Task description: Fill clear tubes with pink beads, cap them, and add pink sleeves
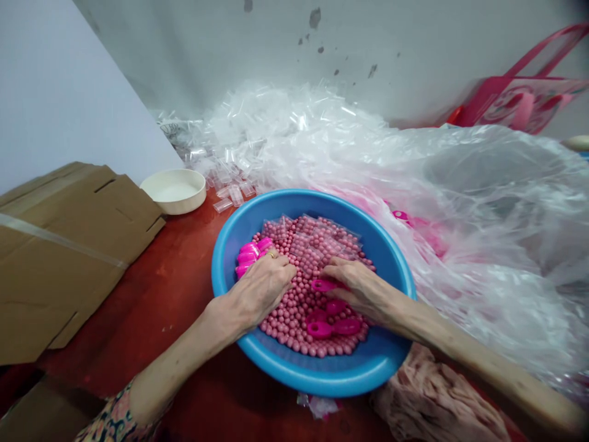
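A blue basin (317, 383) holds many round pink beads (288, 322), with small clear packets of beads (322, 236) on top at the far side. My left hand (267, 282) is closed over the beads, its fingertips turned down and what they grip hidden. Bright pink ribbed plastic pieces (248, 256) lie just beyond it, by the basin's left wall. My right hand (356, 285) curls its fingers around a small pink plastic piece (323, 285) with a rounded end. More pink plastic pieces (319, 329), one with a hole in its end, rest on the beads below that hand.
A round cream dish (175, 191) stands beyond the basin, near flattened cardboard (69, 258). Clear plastic sleeves (234, 193) are heaped along the wall. Thin plastic sheeting (483, 202) spreads to the right, with a pink bag (510, 104) behind. A crumpled cloth (437, 399) lies front right.
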Demonstrator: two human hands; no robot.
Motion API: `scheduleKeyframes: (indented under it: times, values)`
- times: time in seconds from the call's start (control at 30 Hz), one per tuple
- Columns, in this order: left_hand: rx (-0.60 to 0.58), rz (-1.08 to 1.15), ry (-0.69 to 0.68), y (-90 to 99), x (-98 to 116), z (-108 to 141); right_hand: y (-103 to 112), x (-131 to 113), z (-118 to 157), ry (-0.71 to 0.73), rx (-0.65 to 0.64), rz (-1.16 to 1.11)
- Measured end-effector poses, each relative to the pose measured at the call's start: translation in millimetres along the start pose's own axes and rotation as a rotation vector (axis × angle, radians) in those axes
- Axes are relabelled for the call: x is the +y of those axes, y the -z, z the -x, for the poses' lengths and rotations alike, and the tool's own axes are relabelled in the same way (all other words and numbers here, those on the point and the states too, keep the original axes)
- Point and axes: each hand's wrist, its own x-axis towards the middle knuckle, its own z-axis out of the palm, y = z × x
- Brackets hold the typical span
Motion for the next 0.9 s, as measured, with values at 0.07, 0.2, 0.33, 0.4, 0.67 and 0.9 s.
scheduleKeyframes:
  times: [0.07,0.2,0.33,0.4,0.67,0.9]
  values:
    - [-0.017,0.065,-0.004,0.8,0,-1,7,6,15,0.001,0.018,0.017]
    - [-0.051,0.174,0.005,4.6,5,-1,10,17,42,0.053,0.068,0.012]
    - [-0.075,0.19,0.003,9.8,10,-1,4,21,49,0.106,0.092,-0.008]
    - [-0.073,0.186,0.014,12.0,10,-4,1,20,47,0.118,0.101,-0.021]
    - [0.007,0.113,0.133,8.4,9,-49,-15,20,47,0.087,0.14,-0.09]
    - [0.021,0.132,0.284,-20.4,20,-74,-20,16,36,-0.026,0.175,-0.131]
